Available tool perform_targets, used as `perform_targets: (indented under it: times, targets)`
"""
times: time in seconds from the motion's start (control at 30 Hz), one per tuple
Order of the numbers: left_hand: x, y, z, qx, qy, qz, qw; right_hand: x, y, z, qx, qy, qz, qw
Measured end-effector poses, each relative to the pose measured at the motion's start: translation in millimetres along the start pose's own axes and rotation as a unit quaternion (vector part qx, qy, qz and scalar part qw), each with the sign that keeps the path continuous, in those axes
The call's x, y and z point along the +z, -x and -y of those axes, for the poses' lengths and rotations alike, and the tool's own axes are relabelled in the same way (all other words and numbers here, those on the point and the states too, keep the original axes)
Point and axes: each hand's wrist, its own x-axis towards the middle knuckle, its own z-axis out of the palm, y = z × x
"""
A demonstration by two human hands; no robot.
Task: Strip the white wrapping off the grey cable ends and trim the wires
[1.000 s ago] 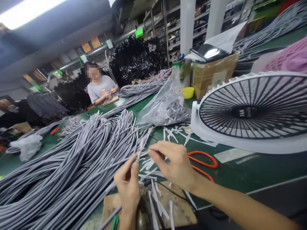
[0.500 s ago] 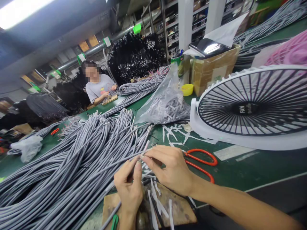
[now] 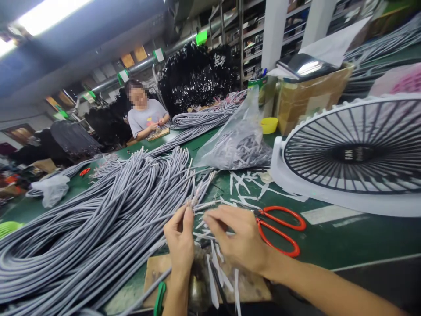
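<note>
Gripping cable end (image 3: 191,203) between fingers of left hand (image 3: 179,241), above board (image 3: 154,268). Holding right hand (image 3: 238,235) just beside, fingers bunched; cannot tell whether gripping anything. Near right wrist, on counter (image 3: 329,248): orange-handled scissors (image 3: 300,227).

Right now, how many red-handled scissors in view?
2: near scissors beside the right hand; far scissors, apparently, by the white bag at left. Cables may hide more.

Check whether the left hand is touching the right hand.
Apart: the head view shows a clear gap between the left hand and the right hand.
</note>
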Motion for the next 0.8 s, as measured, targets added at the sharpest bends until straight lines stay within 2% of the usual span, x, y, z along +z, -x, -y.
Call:
perform_targets:
  times: [0.07, 0.2, 0.5, 0.8]
  targets:
    - [-1.4, 2.6, 2.2, 0.000, 0.015, 0.019, 1.000, -1.7, -3.2, -6.8, 0.032, 0.036, -0.020, 0.999]
    - [-4.1, 5.0, 8.0, 0.018, 0.012, 0.040, 0.999, -2.3, -6.2, -10.4, 0.036, 0.061, -0.014, 0.997]
    - [-6.2, 7.5, 12.5, 0.061, -0.036, 0.031, 0.997, -1.7, -4.1, -9.1, 0.061, 0.053, -0.003, 0.997]
    - [-3.9, 7.6, 11.0, 0.087, -0.041, 0.019, 0.995, -4.2, -5.0, -7.5, 0.092, 0.026, 0.010, 0.995]
